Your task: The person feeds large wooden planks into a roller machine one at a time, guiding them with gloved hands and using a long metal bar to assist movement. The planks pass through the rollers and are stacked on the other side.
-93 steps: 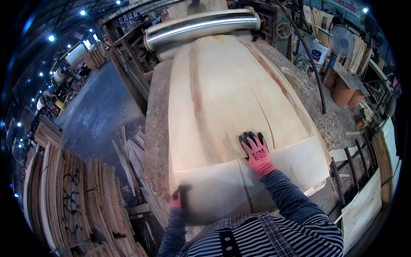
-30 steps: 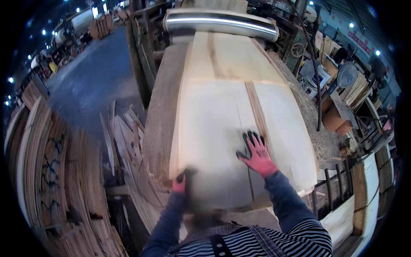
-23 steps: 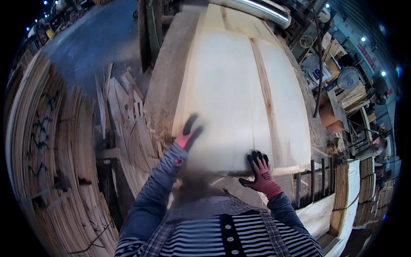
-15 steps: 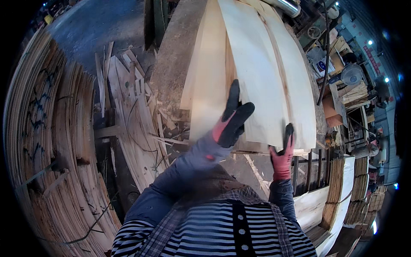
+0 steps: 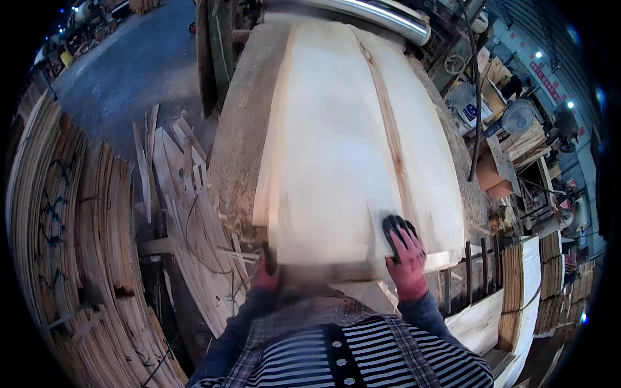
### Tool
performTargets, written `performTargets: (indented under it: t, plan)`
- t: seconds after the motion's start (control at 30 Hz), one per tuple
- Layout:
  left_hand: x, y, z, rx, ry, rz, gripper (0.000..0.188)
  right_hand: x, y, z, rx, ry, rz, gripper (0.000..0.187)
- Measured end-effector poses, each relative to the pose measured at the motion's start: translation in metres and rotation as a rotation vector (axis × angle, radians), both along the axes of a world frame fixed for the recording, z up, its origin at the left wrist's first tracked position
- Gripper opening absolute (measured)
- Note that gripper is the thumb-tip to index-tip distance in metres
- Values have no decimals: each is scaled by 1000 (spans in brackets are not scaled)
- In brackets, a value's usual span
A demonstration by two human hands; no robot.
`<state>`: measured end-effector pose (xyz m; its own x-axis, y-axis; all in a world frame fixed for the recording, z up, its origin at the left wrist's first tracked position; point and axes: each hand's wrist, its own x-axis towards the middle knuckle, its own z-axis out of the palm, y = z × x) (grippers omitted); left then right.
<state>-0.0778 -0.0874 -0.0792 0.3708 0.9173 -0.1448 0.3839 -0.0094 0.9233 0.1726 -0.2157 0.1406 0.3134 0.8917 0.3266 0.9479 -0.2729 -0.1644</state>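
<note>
Pale wood veneer sheets [image 5: 343, 149] lie stacked on a worn table [image 5: 242, 123], with one long brown streak running lengthwise. My right hand [image 5: 406, 255], in a pink glove with black fingertips, rests on the near edge of the top sheet, fingers stretched forward. At the stack's near left corner is my left hand [image 5: 266, 270], gloved alike. It is smeared by motion, and whether its fingers grip the sheet edge cannot be made out. The near edge of the top sheet is blurred too.
A shiny metal roller [image 5: 381, 16] spans the table's far end. Tall bundles of veneer [image 5: 84, 239] stand on the left, beside loose wood strips [image 5: 194, 220] on the floor. To the right are a fan [image 5: 517, 116], a cardboard box [image 5: 497, 169] and more stacked veneer [image 5: 521, 275].
My left hand has dropped from above the sheets to their near left corner. The top veneer now lies squarer over the stack. My right hand has turned flatter onto the near edge.
</note>
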Motion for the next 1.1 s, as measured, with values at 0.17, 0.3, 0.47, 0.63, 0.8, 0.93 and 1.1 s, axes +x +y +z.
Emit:
performTargets:
  t: [0.17,0.3,0.47,0.63,0.8,0.93,1.1]
  plan:
    - [-7,10,56,-218,-155,63,53,74,111,-27,-9,-23,-5,52]
    - [-3,11,102,-89,-13,62,47,146,204,-60,114,-105,35,52]
    - [-3,9,98,-100,-8,58,43,194,267,-69,65,-224,-83,58]
    - [-7,9,97,-260,-212,144,45,112,217,-50,42,-52,140,68]
    - [-16,21,113,88,-214,-227,57,49,45,-66,-290,146,228,87]
    - [-7,8,187,-374,-614,-447,56,24,-40,-71,42,152,378,105]
    - [26,-34,230,-244,-864,-744,63,25,-94,-47,104,237,83,74]
